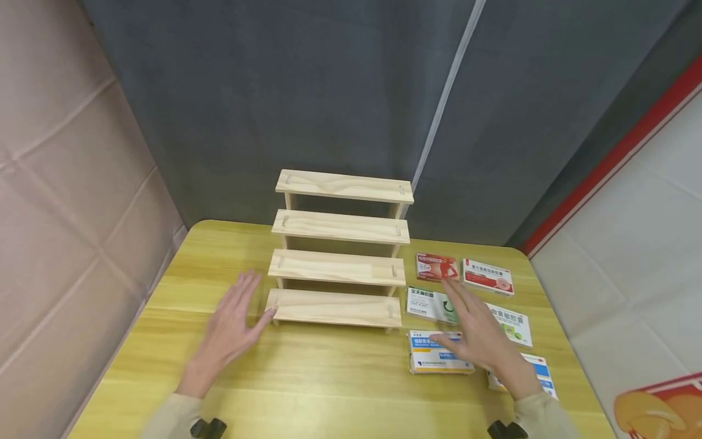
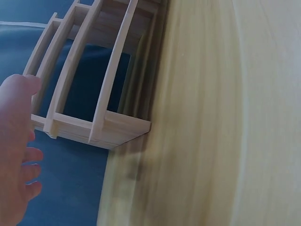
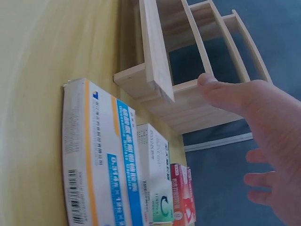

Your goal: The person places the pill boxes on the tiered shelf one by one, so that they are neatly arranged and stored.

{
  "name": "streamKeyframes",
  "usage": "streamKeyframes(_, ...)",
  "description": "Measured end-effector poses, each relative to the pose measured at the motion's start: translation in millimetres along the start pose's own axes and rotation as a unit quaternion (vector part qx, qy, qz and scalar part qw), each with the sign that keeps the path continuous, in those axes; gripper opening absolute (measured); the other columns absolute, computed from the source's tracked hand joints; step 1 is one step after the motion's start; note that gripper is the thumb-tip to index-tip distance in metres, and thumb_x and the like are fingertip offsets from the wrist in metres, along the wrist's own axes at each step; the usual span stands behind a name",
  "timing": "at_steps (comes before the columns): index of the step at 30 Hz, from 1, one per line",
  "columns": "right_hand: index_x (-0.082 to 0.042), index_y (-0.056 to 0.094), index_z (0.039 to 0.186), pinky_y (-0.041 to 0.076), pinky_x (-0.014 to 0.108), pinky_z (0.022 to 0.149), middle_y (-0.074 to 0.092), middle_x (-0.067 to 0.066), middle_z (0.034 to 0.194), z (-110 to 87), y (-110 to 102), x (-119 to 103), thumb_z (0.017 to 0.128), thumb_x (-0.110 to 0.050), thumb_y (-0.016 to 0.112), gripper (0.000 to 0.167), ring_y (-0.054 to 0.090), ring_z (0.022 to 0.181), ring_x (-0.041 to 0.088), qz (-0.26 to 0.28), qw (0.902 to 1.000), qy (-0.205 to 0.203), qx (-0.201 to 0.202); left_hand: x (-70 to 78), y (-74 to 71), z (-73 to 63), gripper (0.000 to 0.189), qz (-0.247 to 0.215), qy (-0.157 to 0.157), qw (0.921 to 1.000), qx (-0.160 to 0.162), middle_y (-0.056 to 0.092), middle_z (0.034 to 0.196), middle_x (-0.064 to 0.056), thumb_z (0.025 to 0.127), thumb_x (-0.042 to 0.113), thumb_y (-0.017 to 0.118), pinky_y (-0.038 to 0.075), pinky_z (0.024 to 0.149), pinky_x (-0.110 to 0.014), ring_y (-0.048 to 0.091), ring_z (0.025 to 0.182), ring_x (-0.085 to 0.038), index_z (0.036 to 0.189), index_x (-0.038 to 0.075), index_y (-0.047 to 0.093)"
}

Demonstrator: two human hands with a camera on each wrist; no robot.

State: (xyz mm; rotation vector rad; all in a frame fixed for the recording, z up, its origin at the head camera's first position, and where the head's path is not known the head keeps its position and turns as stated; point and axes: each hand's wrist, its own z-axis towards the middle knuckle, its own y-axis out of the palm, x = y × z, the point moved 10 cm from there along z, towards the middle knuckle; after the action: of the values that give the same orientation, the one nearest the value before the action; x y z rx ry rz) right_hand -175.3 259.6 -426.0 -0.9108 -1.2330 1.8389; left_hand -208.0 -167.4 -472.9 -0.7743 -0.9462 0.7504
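Note:
A stepped wooden rack with several pale shelves stands in the middle of the table. Left of its lowest shelf is my left hand, fingers extended and thumb tip near the shelf end; it holds nothing. On the other side my right hand hovers over the medicine boxes, fingers spread and nothing held. Beneath its thumb lies a blue, white and orange box. A white and green box is partly covered by its fingers. In the right wrist view, the thumb overlaps the rack's side.
A red box and a white and red box lie at the back right. Nearer are another white and green box and a blue and white box, partly hidden by the right forearm. A dark curtain hangs behind the table.

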Motion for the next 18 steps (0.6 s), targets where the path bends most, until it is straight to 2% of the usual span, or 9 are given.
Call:
streamKeyframes(7,0.002,0.034,0.154,0.043,0.069,0.107,0.042,0.028,0.153,-13.2,12,7,0.074,-0.048,0.087,0.109,0.045,0.137,0.049,0.003,0.9994,0.026,-0.020,-7.7,21.9,-2.9,0.080,-0.046,-0.035,0.9982,-0.016,0.029,0.164,-0.022,0.099,0.044,0.062,0.029,0.120,-0.065,0.029,0.150,-0.045,0.159,0.005,0.027)
streamKeyframes(14,-0.006,0.037,0.155,0.040,0.070,0.110,0.046,0.023,0.152,-27.1,29,16,0.074,-0.050,0.087,0.105,0.043,0.139,0.049,0.045,0.9941,0.076,-0.062,-16.8,40.2,-4.2,0.080,-0.088,-0.073,0.9928,-0.035,0.027,0.164,-0.024,0.100,0.047,0.059,0.029,0.119,-0.068,0.028,0.150,-0.047,0.159,0.003,0.026)
streamKeyframes(18,-0.003,0.046,0.148,0.043,0.068,0.108,0.053,0.023,0.145,-34.7,34,18,0.073,-0.049,0.088,0.097,0.050,0.133,0.047,0.039,0.9934,0.086,-0.065,-22.7,49.8,-4.0,0.081,-0.111,-0.102,0.9868,-0.058,0.025,0.166,-0.022,0.101,0.052,0.055,0.028,0.120,-0.068,0.027,0.151,-0.046,0.160,0.006,0.024)
